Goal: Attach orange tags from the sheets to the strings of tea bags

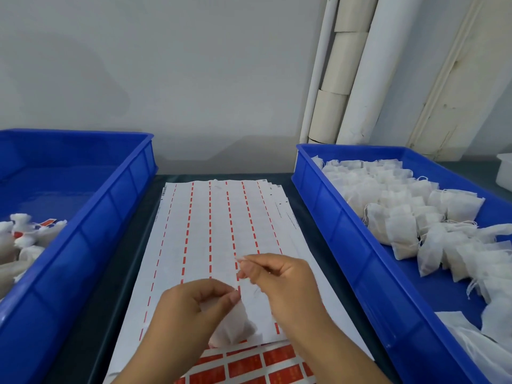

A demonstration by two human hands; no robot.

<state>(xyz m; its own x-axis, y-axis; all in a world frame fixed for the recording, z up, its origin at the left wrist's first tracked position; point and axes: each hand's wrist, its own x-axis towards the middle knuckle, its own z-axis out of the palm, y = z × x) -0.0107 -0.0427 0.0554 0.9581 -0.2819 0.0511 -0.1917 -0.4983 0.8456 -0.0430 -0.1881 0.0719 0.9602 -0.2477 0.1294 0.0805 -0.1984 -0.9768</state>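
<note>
Orange tags (250, 365) fill the lower sheet at six o'clock, nearest of all, partly covered by the used sheet (216, 231), where only thin orange strips remain between peeled rows. Just above them the left hand (191, 309) has its fingers curled round a tea bag (231, 327), pinching it near its top, so the bag hangs over the paper. At about one o'clock from it, the right hand (279, 275) closes its fingertips on something small and pale, probably the string's end or a tag; which one is too blurred to tell. To do this step well, I would judge that the string should be kept taut between the two hands and the tag folded squarely over it, with the edges matched so no glue shows. At three o'clock the right bin (357, 245) holds a heap of untagged bags (401, 214); at nine o'clock the left bin (91, 234) holds a few finished bags (30, 234). Nothing blocks either reach, though loose strings could snag.
</note>
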